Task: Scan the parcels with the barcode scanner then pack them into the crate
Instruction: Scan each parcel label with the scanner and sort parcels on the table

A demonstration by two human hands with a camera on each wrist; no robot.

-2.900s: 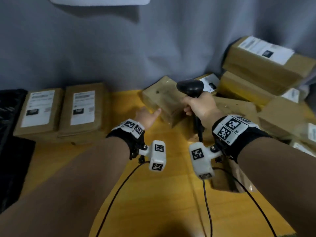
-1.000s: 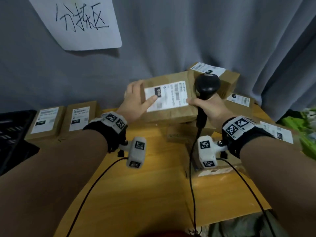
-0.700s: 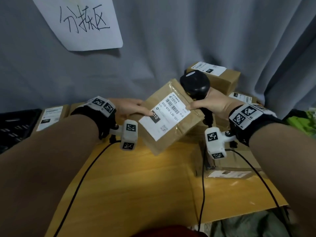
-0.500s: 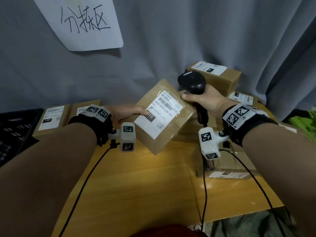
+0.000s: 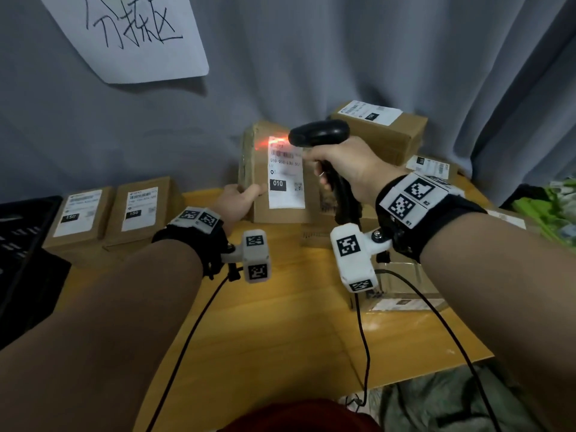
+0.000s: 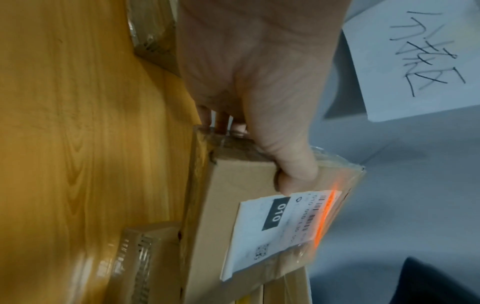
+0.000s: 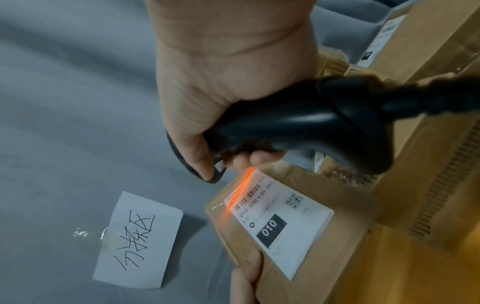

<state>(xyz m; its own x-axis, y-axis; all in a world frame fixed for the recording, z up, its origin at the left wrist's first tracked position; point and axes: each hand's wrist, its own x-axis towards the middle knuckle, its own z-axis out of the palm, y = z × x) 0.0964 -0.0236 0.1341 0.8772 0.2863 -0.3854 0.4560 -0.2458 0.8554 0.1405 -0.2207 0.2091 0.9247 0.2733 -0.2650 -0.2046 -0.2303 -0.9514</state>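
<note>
My left hand [image 5: 240,201] [image 6: 259,98] grips a brown cardboard parcel [image 5: 265,182] [image 6: 233,226] [image 7: 311,257] by its lower left edge, thumb on the front, holding it upright. Its white label [image 5: 286,179] [image 6: 275,226] [image 7: 283,218] reads 010 and faces me. My right hand [image 5: 346,169] [image 7: 221,86] is wrapped round the handle of the black barcode scanner [image 5: 321,135] [image 7: 311,119], whose head sits close to the label's top. A red-orange scan line [image 5: 274,141] [image 7: 239,189] lies across the label's top edge by the barcode. The black crate [image 5: 21,244] sits at the far left.
Two labelled parcels [image 5: 81,213] [image 5: 140,207] lie at the back left of the wooden table [image 5: 280,322]. More parcels [image 5: 380,126] are stacked at the back right. A grey curtain with a handwritten paper sign [image 5: 131,32] hangs behind. Cables [image 5: 361,338] trail over the table.
The parcel has turned from tilted to upright, label facing me. The scanner head has come close to the label, and a red scan line now shows on it.
</note>
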